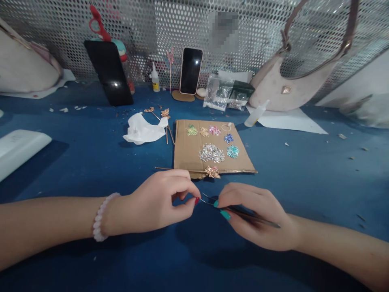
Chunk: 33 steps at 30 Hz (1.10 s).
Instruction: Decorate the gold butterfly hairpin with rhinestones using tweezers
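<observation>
My left hand is closed in a pinch, thumb and forefinger meeting at the tip of the tweezers; whatever is between them is too small to make out. My right hand grips thin metal tweezers, points aimed left at the pinch. Just beyond both hands lies a cardboard sheet with small heaps of coloured rhinestones. A gold butterfly hair stick lies along the near edge of the cardboard.
A crumpled white tissue and more gold sticks lie left of the cardboard. Two phones lean on the perforated metal wall, with glue bottles, plastic bags and a beige handbag. A white box sits far left.
</observation>
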### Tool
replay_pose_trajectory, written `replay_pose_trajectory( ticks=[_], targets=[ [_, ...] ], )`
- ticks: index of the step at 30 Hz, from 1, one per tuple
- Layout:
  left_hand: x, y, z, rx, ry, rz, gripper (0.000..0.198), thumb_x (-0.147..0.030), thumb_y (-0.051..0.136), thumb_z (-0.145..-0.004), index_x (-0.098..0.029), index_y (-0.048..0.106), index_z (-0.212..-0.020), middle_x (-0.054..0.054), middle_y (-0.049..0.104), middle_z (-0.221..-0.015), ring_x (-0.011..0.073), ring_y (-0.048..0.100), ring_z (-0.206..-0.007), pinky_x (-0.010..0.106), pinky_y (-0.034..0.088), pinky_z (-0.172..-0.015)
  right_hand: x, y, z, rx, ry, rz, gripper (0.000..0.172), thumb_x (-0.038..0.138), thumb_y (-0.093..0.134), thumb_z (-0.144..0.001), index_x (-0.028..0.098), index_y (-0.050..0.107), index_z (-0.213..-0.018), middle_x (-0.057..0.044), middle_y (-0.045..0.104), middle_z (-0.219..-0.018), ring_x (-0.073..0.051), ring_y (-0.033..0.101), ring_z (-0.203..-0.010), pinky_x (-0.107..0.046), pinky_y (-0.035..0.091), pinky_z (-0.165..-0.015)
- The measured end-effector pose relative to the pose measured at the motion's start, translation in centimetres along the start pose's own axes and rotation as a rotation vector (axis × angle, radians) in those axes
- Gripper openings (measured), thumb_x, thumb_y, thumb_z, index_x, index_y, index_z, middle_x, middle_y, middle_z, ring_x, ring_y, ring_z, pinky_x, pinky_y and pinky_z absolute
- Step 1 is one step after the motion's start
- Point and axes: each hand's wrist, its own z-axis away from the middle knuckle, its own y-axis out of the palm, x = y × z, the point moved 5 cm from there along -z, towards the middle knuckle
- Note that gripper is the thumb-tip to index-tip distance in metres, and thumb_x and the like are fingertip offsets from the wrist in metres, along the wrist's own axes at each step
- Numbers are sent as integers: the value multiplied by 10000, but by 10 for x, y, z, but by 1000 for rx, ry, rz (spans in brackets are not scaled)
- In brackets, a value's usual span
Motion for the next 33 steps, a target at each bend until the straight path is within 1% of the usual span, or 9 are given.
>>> replay_pose_trajectory(
  ticks=[6, 10, 13, 18, 20, 29, 33],
  targets=[
    [-2, -1, 0, 25, 1, -15, 115, -101, 563, -752, -186, 621, -802, -48, 465, -642, 43, 435, -540, 151, 348, -522, 0, 0, 0, 3, -2, 8, 232, 7, 478, -752, 173, 550, -897, -45, 608, -709, -105, 539, -609, -213, 467, -546],
    [-2, -1, 0, 39, 43, -57, 99, -127, 552, -772, -191, 617, -809, -45, 484, -659, 44, 445, -539, 156, 345, -513, 0, 1, 0, 4, -4, 13, 227, 12, 473, -755, 177, 546, -891, -41, 607, -702, -104, 533, -601, -214, 464, -536],
    [-4, 0, 1, 59, 119, -137, 99, -138, 533, -790, -183, 610, -831, -34, 520, -689, 55, 462, -544, 174, 348, -505, 0, 1, 0, 15, -1, 16, 229, 15, 468, -751, 182, 543, -888, -37, 606, -697, -106, 532, -601, -215, 464, -534],
    [-13, 3, 4, 53, 335, -403, 129, -172, 481, -833, -174, 607, -805, -11, 546, -667, 111, 468, -540, 248, 330, -483, -1, 3, -1, 40, 4, -9, 237, 8, 462, -743, 179, 550, -881, -37, 610, -702, -104, 536, -613, -212, 471, -555],
    [-16, 3, 5, 54, 375, -453, 145, -169, 472, -836, -173, 611, -796, -10, 548, -652, 119, 457, -521, 258, 333, -477, -1, 3, 0, 46, -1, -21, 240, 4, 463, -741, 177, 554, -881, -37, 612, -705, -103, 538, -616, -208, 473, -559],
    [-17, 3, 4, 47, 418, -510, 160, -171, 459, -835, -176, 604, -766, -14, 533, -607, 114, 452, -496, 250, 323, -452, 0, 4, -1, 57, 4, -37, 205, 20, 471, -752, 165, 564, -862, -35, 620, -695, -98, 552, -616, -199, 478, -571],
    [-16, 3, 4, 55, 396, -501, 151, -172, 460, -826, -179, 601, -770, -16, 542, -620, 109, 462, -502, 248, 332, -458, -1, 5, -2, 63, 2, -45, 210, 27, 463, -754, 175, 563, -865, -31, 620, -693, -101, 563, -621, -201, 482, -575]
  ],
)
